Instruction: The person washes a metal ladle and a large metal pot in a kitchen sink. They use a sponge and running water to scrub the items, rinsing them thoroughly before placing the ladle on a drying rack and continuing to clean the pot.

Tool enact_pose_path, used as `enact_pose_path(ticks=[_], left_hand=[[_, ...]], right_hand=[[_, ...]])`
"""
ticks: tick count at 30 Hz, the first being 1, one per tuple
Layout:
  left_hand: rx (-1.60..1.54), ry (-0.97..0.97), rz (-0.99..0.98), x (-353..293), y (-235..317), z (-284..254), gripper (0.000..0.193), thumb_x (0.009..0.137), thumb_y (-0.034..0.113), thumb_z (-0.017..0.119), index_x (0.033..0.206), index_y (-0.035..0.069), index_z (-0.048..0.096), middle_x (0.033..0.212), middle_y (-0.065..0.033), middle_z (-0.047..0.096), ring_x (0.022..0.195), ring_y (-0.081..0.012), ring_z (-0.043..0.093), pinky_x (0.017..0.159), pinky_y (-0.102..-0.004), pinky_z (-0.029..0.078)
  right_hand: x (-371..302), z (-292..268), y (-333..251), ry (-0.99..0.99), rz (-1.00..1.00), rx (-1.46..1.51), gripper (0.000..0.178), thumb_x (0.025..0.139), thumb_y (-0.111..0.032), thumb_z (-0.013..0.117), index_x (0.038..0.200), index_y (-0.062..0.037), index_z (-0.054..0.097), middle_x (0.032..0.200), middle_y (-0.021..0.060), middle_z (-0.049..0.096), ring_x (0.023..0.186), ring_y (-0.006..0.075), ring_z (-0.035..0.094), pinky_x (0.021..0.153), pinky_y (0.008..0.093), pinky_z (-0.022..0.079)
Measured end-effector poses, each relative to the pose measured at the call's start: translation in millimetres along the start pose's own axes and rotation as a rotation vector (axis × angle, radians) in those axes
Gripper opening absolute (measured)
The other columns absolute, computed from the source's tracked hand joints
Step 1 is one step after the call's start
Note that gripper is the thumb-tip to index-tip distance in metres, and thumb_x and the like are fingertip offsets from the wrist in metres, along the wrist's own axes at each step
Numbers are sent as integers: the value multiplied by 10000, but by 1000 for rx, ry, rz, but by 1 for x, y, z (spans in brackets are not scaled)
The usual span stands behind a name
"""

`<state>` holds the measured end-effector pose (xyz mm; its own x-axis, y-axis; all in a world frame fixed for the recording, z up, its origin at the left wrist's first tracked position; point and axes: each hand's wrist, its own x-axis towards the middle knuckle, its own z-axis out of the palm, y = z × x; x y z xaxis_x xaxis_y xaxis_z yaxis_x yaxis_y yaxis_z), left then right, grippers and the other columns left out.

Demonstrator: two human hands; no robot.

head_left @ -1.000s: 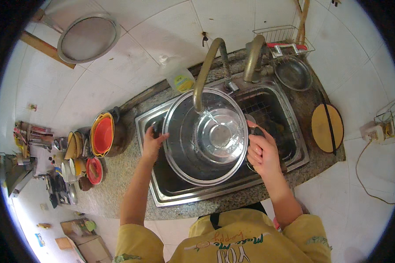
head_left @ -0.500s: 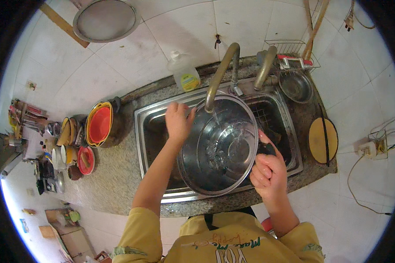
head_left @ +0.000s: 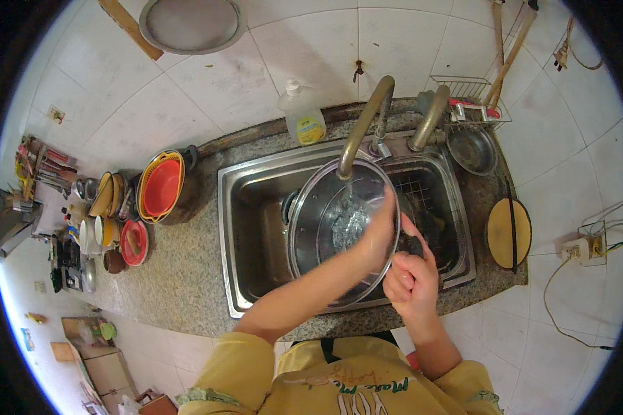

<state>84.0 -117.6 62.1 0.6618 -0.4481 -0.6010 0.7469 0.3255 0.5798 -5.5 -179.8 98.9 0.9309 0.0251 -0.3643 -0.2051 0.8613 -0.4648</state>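
A wide, shiny metal pot [head_left: 311, 228] with dark side handles rests over the sink, tilted, under the running faucet [head_left: 367, 124]. Water falls into it and churns at the bottom. My right hand [head_left: 411, 282] is closed around the pot's right handle, thumb and finger up along the rim. Reaching across the pot, my left hand [head_left: 381, 228] is against or just above its right inner wall. Motion smears the left fingers, so their shape is unclear. The pot's left handle [head_left: 289, 207] sticks out over the left basin.
The double sink [head_left: 256, 252] has a wire rack [head_left: 415, 194] in its right basin. Behind stands a clear soap bottle [head_left: 303, 117]. A metal bowl [head_left: 472, 151] and a round yellow lid [head_left: 509, 235] lie right; red and yellow baskets [head_left: 163, 187] sit left.
My left hand has swung from the pot's left rim across to its right inner side. My right hand keeps its hold; the pot has shifted slightly and its left handle now shows.
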Motion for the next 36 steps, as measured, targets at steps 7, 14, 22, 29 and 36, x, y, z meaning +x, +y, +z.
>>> enact_pose_path(ticks=[7,14,22,29,36], left_hand=[[2145,-881,-442,-18,1,-90,614,860,499,307,1253,31,368,1365,-101,256,1279,-245,179,1045,-294,116],[2821,-308,664,37,-4,-158,515,781,348,467,1225,89,427,1352,-75,290,1287,-246,150,1046,-433,66],[1262,-421,78,38,-85,-173,364,826,315,520,1062,40,532,887,-138,585,885,-244,527,748,-388,449],[644,145,374,68,30,-113,208,850,239,461,848,50,548,767,-66,547,649,-151,489,623,-283,397],[735,-498,292,-38,-33,-64,493,913,375,309,1295,63,308,1109,-114,487,944,-197,470,813,-322,390]], right_hand=[[-4,-5,-31,-62,33,28,574,714,69,377,1271,-61,332,418,-13,264,277,57,233,259,206,181],[-2,2,-29,-91,65,-38,570,725,67,371,1278,-60,321,420,-9,267,272,60,230,259,204,175],[-2,1,-26,-97,78,-13,576,716,73,363,1278,-42,313,421,-8,252,271,58,214,263,205,173],[-5,1,-20,-145,24,9,564,725,52,323,1284,9,263,422,9,281,276,61,220,257,203,161],[6,1,-15,-139,-11,15,583,717,67,355,1289,-8,269,425,-3,267,279,66,229,262,204,175]])
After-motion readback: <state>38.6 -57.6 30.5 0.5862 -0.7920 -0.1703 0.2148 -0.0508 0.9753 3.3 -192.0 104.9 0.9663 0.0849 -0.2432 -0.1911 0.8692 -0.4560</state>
